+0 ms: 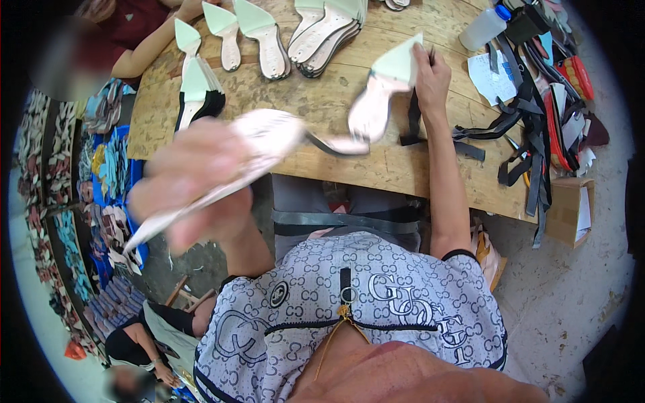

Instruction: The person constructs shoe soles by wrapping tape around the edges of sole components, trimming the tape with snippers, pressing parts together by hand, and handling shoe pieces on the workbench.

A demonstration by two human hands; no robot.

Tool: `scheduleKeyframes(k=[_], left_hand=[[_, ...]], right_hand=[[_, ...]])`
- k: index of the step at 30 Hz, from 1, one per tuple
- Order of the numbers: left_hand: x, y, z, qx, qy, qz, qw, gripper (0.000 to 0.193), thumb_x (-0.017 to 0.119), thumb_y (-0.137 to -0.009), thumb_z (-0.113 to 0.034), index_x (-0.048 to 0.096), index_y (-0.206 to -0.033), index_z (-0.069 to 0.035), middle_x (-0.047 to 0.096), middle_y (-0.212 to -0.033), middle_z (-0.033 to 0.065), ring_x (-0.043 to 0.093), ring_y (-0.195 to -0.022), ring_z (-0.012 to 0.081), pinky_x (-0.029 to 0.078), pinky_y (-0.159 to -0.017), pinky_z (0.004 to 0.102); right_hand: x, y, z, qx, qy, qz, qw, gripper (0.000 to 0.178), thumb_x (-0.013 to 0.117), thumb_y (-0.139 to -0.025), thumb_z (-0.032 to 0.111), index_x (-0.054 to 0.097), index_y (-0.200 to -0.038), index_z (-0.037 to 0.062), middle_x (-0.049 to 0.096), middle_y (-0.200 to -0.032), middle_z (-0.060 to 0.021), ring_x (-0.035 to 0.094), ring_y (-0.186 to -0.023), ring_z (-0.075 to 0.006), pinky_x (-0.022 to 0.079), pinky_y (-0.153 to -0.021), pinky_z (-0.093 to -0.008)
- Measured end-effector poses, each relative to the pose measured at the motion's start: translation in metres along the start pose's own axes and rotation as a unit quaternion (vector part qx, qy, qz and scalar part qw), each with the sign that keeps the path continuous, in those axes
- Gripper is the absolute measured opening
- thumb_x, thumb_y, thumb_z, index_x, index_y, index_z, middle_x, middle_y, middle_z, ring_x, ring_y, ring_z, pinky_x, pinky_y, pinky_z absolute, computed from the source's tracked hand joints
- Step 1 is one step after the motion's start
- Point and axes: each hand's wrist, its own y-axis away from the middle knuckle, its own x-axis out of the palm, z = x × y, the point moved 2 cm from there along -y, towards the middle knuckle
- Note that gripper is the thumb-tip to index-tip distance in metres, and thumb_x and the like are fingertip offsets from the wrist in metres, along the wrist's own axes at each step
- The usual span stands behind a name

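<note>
The left grip (pixel 196 160) clasps a thin, curved sole (pixel 274 131) (motion-blurred), while the right grip (pixel 433 79) pinches a mint-pointed sole (pixel 371 107).

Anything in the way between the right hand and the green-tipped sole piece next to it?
Nothing visible: the right hand meets the green-tipped sole piece at its green end. A dark strip sits beside the piece, nearer the wrist.

Insole stacks (pixel 326 36) left of bottle (pixel 484 29)
</note>
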Motion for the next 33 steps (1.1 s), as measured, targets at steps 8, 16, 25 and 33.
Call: scheduleKeyframes(k=[8,16,25,33], left_hand=[[-0.032,0.014,-0.070,0.092,-0.400,-0.085,0.908,0.041,0.041,-0.096,-0.046,0.046,-0.100,-0.005,0.060,-0.085,0.0119,0.062,-0.075,0.0280,0.054,-0.063,0.0438],[-0.049,-0.022,-0.129,0.032,0.008,-0.539,0.841,0.020,0.056,-0.093,-0.020,0.054,-0.080,-0.005,0.060,-0.079,0.0087,0.060,-0.071,0.0171,0.055,-0.069,0.0286],[-0.013,0.082,0.040,-0.362,-0.091,-0.246,0.895,0.018,0.060,-0.094,-0.023,0.053,-0.090,-0.007,0.058,-0.074,-0.0012,0.053,-0.060,0.0057,0.043,-0.054,0.0214],[0.073,0.111,0.067,-0.475,0.065,-0.216,0.851,0.020,0.062,-0.093,-0.023,0.053,-0.089,-0.006,0.057,-0.074,-0.0020,0.051,-0.061,0.0033,0.042,-0.054,0.0195]], right_hand=[[0.053,-0.025,0.028,-0.097,0.029,0.019,0.995,0.038,0.061,-0.091,0.032,0.058,-0.076,-0.0027,0.053,-0.064,-0.0015,0.044,-0.062,-0.0100,0.039,-0.057,-0.0282],[0.012,-0.021,-0.017,0.029,0.168,-0.018,0.985,0.046,0.057,-0.088,0.041,0.067,-0.083,-0.0034,0.064,-0.080,-0.0204,0.062,-0.078,-0.0346,0.046,-0.075,-0.0419],[-0.029,0.035,0.094,-0.119,-0.091,0.002,0.989,0.022,0.062,-0.090,0.020,0.065,-0.101,0.0013,0.049,-0.066,0.0019,0.045,-0.058,-0.0060,0.036,-0.050,-0.0206],[-0.037,0.172,0.088,0.291,-0.345,0.165,0.877,0.016,0.073,-0.081,0.018,0.063,-0.088,0.0077,0.061,-0.069,-0.0019,0.050,-0.049,-0.0067,0.029,-0.036,-0.0183]])
